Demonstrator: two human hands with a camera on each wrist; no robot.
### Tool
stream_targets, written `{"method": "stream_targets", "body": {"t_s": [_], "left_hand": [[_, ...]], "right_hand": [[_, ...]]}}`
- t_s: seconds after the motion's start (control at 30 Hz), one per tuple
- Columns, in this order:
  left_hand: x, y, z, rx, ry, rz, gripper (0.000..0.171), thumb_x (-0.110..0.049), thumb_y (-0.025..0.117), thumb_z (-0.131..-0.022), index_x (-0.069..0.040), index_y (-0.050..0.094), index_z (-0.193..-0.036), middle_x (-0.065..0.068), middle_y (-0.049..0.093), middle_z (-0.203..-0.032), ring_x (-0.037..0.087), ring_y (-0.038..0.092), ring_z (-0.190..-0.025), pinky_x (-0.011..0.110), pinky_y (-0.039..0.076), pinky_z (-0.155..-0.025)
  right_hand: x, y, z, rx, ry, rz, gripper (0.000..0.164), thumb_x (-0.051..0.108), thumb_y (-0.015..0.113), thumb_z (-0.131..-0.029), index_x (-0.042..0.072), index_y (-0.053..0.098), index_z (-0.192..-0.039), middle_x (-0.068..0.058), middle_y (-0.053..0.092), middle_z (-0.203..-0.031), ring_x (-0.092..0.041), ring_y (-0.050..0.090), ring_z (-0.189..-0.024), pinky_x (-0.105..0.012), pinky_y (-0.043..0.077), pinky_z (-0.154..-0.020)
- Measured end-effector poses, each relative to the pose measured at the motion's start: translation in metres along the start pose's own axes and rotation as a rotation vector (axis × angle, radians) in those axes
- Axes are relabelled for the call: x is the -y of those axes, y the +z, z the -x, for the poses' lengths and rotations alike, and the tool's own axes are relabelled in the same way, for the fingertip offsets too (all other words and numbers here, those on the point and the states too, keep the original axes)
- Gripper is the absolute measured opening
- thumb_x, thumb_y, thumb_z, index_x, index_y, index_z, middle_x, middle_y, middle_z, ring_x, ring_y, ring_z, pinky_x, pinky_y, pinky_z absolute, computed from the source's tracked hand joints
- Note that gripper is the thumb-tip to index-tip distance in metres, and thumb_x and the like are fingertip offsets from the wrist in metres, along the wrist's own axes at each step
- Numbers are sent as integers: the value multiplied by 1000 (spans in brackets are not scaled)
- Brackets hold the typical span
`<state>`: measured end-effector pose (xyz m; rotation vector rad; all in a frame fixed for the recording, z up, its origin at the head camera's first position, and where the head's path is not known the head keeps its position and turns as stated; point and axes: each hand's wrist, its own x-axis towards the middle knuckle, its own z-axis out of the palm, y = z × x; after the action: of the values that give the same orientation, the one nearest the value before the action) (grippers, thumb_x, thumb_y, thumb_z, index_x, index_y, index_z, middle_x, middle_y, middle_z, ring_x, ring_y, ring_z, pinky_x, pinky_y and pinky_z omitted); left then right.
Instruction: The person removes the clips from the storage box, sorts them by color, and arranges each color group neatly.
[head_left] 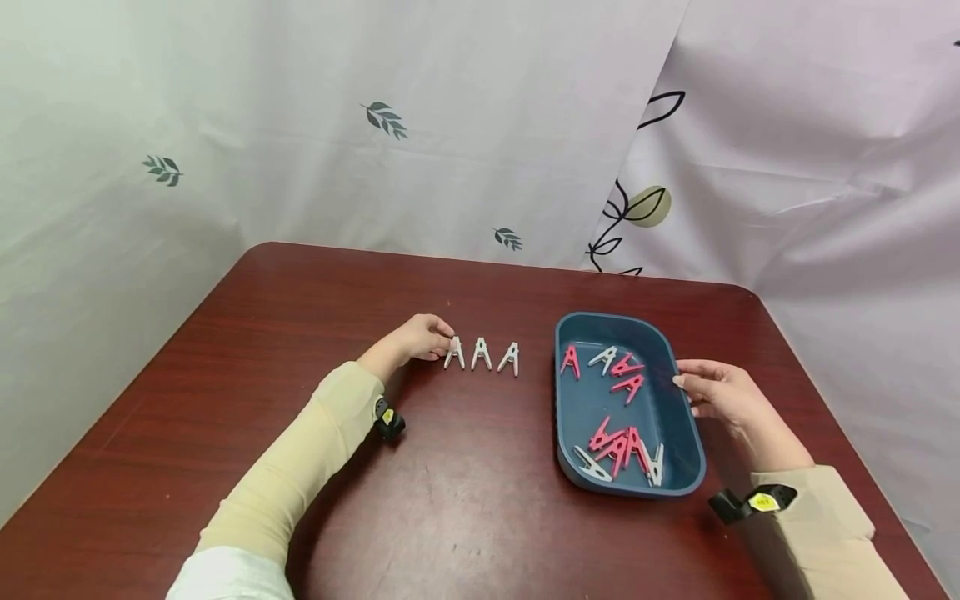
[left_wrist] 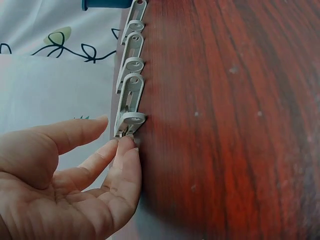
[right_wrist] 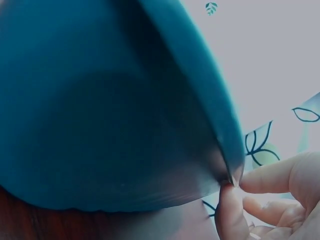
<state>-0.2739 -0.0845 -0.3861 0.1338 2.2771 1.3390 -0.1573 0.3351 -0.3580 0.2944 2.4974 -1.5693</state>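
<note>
we find the left hand (head_left: pixel 423 336) at the leftmost white clip (head_left: pixel 456 343) of a row of three on the reddish-brown table (head_left: pixel 465 467); its fingertips touch that clip, the thumb standing apart from it. we note the right hand (head_left: pixel 720 390) pinching the right-side rim of the blue tray (head_left: pixel 592 400) between thumb and fingers. inside the tray we record pink clips (head_left: pixel 570 358) and further white clips (head_left: pixel 603 357), in two loose groups.

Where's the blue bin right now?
Head view, right of centre: the blue bin is to the right of the row of three white clips, with the right hand gripping its right-hand rim.
</note>
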Motion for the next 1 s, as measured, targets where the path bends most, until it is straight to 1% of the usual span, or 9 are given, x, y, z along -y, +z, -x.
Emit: {"method": "stream_targets", "body": {"t_s": [0.13,0.27,0.37,0.47,0.57,0.63,0.73,0.83,1.0], "left_hand": [[-1,-1,1,-15,3,5,30,-6,58,-92,7,52,-118,11,60,-99,15,58,-83,26,52,-73],[-2,-1,2,-78,22,7,26,-8,57,-93,6,54,-115,13,60,-103,15,56,-79,24,51,-69],[-7,1,4,-125,82,-18,26,-11,57,-94,5,55,-115,16,61,-108,17,57,-80,25,51,-69],[-16,7,9,-146,162,-38,27,-11,57,-93,5,56,-115,20,62,-109,24,60,-84,29,51,-73],[-27,17,15,-136,233,-41,26,-9,58,-92,5,57,-113,21,64,-106,32,62,-89,35,52,-76],[-35,25,19,-126,274,-56,24,-9,59,-91,4,59,-111,20,65,-102,32,62,-88,36,52,-76],[-45,37,25,-124,344,-97,23,-10,61,-89,3,61,-109,17,66,-97,27,62,-84,32,51,-74],[-54,47,32,-119,415,-127,22,-9,62,-88,2,62,-107,14,66,-94,18,61,-80,25,47,-68],[-67,62,43,-46,487,-104,21,-9,65,-87,-1,62,-107,11,64,-92,15,59,-74,23,47,-61]], "right_hand": [[1,-1,1,1,-4,13,53,19,57,-95,-14,40,-133,14,64,-73,-6,61,-65,-26,54,-59],[1,-1,1,2,-7,22,54,20,56,-95,-14,39,-134,14,64,-73,-5,61,-66,-25,55,-60],[1,-1,1,2,-1,16,54,18,56,-95,-14,39,-134,14,64,-72,-5,61,-65,-25,54,-59],[0,-1,1,1,10,12,54,18,57,-95,-14,39,-134,13,64,-71,-5,60,-64,-24,54,-58],[0,-1,0,5,14,7,54,19,57,-95,-14,39,-134,13,63,-71,-5,60,-63,-24,53,-57],[-1,-1,-1,9,14,5,54,18,57,-95,-14,38,-134,13,63,-71,-5,59,-63,-24,53,-57],[-1,-1,-2,11,11,-2,54,18,57,-95,-15,38,-134,13,63,-70,-5,59,-62,-24,53,-56],[-1,-1,-2,10,13,-7,54,18,58,-95,-15,39,-134,13,63,-70,-4,59,-62,-23,53,-56],[0,-1,-1,10,15,-4,54,18,58,-94,-14,40,-133,13,63,-70,-4,59,-63,-24,53,-57]]}}
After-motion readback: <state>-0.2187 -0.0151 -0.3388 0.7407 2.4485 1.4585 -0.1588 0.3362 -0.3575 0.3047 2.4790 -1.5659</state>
